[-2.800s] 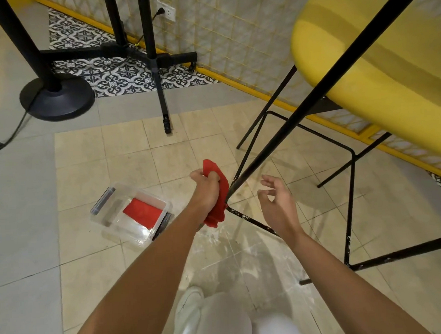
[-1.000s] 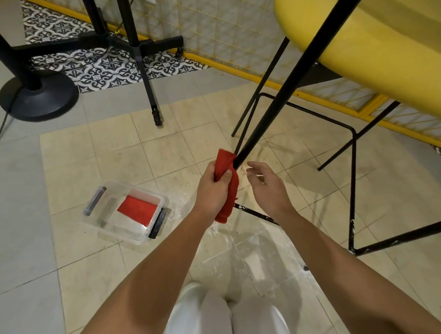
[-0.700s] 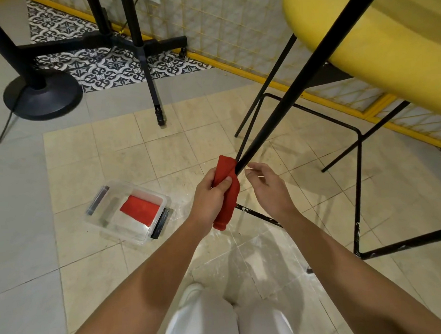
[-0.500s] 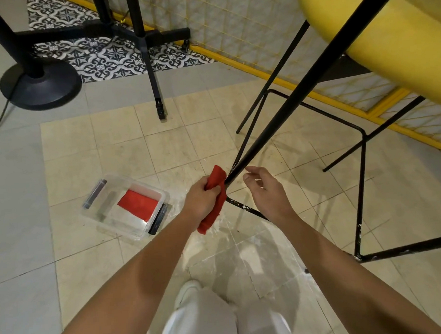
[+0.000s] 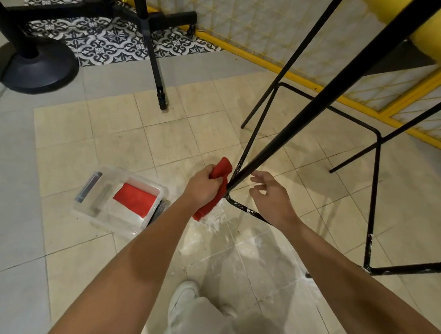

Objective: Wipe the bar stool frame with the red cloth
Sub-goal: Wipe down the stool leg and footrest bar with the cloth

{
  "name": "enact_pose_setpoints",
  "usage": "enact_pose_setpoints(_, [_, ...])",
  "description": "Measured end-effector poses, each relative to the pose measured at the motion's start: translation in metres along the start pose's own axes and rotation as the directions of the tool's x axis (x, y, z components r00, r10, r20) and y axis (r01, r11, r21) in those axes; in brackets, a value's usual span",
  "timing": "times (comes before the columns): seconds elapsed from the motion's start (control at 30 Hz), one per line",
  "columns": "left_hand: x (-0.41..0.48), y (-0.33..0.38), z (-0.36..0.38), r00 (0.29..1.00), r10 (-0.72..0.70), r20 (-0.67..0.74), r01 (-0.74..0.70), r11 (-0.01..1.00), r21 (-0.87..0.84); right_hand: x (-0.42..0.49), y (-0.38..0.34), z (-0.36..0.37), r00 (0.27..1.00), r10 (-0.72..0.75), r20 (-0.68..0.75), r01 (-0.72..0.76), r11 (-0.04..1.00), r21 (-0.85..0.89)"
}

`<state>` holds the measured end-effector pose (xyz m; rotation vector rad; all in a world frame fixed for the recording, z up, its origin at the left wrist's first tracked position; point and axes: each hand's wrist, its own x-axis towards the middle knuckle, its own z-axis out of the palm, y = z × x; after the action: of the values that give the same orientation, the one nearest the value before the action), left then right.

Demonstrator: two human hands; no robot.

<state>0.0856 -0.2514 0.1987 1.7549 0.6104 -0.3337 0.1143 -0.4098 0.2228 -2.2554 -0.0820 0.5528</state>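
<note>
The left hand [image 5: 202, 186] grips a bunched red cloth [image 5: 221, 179], soft and folded thick, pressing it against the low end of a slanting black leg of the bar stool frame [image 5: 337, 87], just above its bend. The right hand [image 5: 274, 198] hovers just beside that leg on the other side, fingers loosely curled and holding nothing. The frame is thin round metal tubing, its paint chipped white near the bend, rising to a smooth yellow seat [image 5: 379, 1]. Left of the hands, a clear plastic box [image 5: 90, 208] sits on the glossy cream floor tiles [image 5: 163, 144] with another folded red cloth inside.
</note>
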Motion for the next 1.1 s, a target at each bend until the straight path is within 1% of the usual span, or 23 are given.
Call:
enact_pose_setpoints(0.07, [-0.007, -0.010, 0.012, 0.998, -0.064, -0.010, 0.062, 0.985, -0.158, 0.000, 0.001, 0.003, 1.000, 0.008, 0.007, -0.008, 1.000, -0.001])
enact_pose_setpoints(0.1, [-0.009, -0.016, 0.017, 0.996, -0.085, -0.024, 0.079, 0.977, -0.199, 0.000, 0.001, 0.005, 1.000, 0.010, 0.009, -0.010, 1.000, -0.001])
enact_pose_setpoints(0.2, [-0.009, -0.027, 0.026, 0.990, -0.129, -0.061, 0.117, 0.980, -0.163, -0.001, 0.001, 0.009, 1.000, 0.013, 0.008, -0.013, 1.000, 0.004])
enact_pose_setpoints(0.27, [-0.010, -0.028, 0.027, 0.983, -0.177, -0.042, 0.163, 0.961, -0.222, -0.002, 0.000, 0.011, 1.000, 0.018, 0.010, -0.018, 1.000, -0.003])
enact_pose_setpoints(0.33, [-0.011, -0.027, 0.025, 0.987, -0.156, -0.027, 0.142, 0.949, -0.282, -0.002, -0.001, 0.011, 1.000, 0.019, 0.007, -0.019, 1.000, -0.001])
enact_pose_setpoints(0.43, [-0.014, -0.027, 0.025, 0.997, -0.080, -0.025, 0.064, 0.922, -0.381, 0.000, -0.002, 0.012, 1.000, 0.027, -0.011, -0.027, 0.999, 0.033])
enact_pose_setpoints(0.5, [-0.015, -0.031, 0.030, 0.994, -0.088, -0.060, 0.060, 0.925, -0.374, 0.001, -0.003, 0.015, 0.999, 0.033, -0.004, -0.033, 0.999, 0.030])
enact_pose_setpoints(0.57, [-0.010, -0.038, 0.036, 0.985, -0.141, -0.094, 0.105, 0.942, -0.318, 0.001, -0.003, 0.019, 1.000, 0.029, 0.009, -0.029, 1.000, 0.010])
enact_pose_setpoints(0.67, [-0.003, -0.043, 0.037, 0.969, -0.235, -0.073, 0.207, 0.941, -0.269, -0.001, -0.003, 0.021, 0.999, 0.029, 0.021, -0.029, 1.000, 0.005])
enact_pose_setpoints(0.73, [-0.003, -0.043, 0.037, 0.962, -0.269, -0.053, 0.240, 0.921, -0.307, -0.001, -0.002, 0.020, 0.999, 0.033, 0.019, -0.033, 0.999, 0.013])
enact_pose_setpoints(0.8, [-0.010, -0.044, 0.042, 0.963, -0.265, -0.046, 0.223, 0.883, -0.413, -0.002, 0.000, 0.020, 0.999, 0.032, 0.022, -0.033, 0.999, 0.025])
enact_pose_setpoints(0.9, [-0.023, -0.045, 0.054, 0.979, -0.199, -0.042, 0.137, 0.802, -0.581, -0.002, 0.001, 0.021, 0.999, 0.030, 0.031, -0.031, 0.999, 0.034])
enact_pose_setpoints(0.93, [-0.023, -0.043, 0.057, 0.982, -0.183, -0.051, 0.115, 0.787, -0.606, -0.002, 0.001, 0.021, 0.999, 0.030, 0.033, -0.031, 0.999, 0.034])
enact_pose_setpoints(1.0, [-0.021, -0.039, 0.060, 0.977, -0.196, -0.085, 0.102, 0.779, -0.618, -0.005, 0.001, 0.023, 0.999, 0.026, 0.041, -0.027, 0.999, 0.031])
enact_pose_setpoints(1.1, [-0.014, -0.039, 0.063, 0.962, -0.259, -0.087, 0.150, 0.766, -0.626, -0.008, 0.003, 0.021, 0.998, 0.022, 0.052, -0.023, 1.000, 0.019])
